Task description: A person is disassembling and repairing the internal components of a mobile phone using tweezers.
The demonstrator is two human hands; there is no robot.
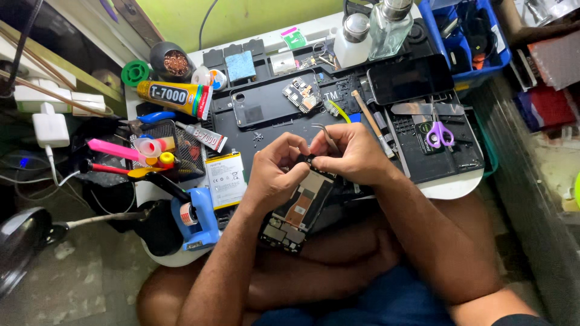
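Note:
My left hand (275, 172) grips the upper end of an opened phone frame (298, 212), its bare inner side with a copper patch facing up, tilted over my lap. My right hand (352, 154) pinches metal tweezers (327, 136) whose tips point up and left, while its fingers rest on the top of the same frame. Both hands meet at the frame's top edge; what lies between the fingertips is hidden. A phone back cover (266, 104) and a small circuit board (302, 93) lie on the black work mat (356, 96) beyond the hands.
A dark phone screen (409, 78), purple scissors (440, 131), a flat metal pry tool (423, 108) and a white battery (226, 179) lie around. Glue tubes (175, 96), a mesh tool holder (175, 148), a blue stand (196, 220), bottles (386, 27) and a blue bin (471, 36) crowd the edges.

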